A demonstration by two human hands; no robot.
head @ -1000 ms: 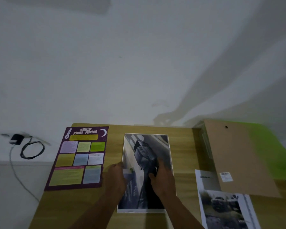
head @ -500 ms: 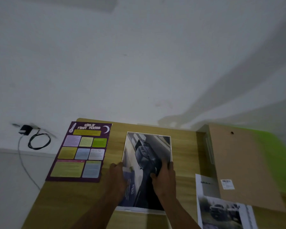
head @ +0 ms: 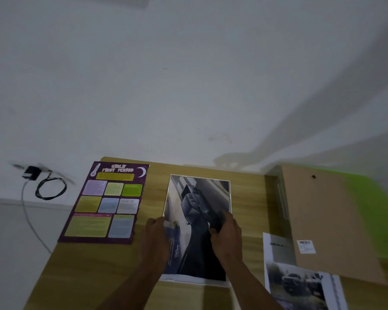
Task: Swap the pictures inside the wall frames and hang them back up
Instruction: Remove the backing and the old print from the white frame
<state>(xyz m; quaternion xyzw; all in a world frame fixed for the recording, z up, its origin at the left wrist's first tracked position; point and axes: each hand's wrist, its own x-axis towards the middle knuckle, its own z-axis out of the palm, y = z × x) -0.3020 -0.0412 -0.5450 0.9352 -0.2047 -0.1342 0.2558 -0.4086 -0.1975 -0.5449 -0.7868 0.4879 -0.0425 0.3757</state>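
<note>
Showing two bare forearms, sleeveless up to the bottom edge of view. Wearing nothing on the left hand (head: 157, 234) or the right hand (head: 227, 234): no gloves, rings, watch or bands visible. Appearing dim, fingers slightly blurred.

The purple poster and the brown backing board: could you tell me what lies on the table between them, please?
In the head view, between the purple poster and the brown backing board lies the car picture in its white frame, with both hands on it.
</note>
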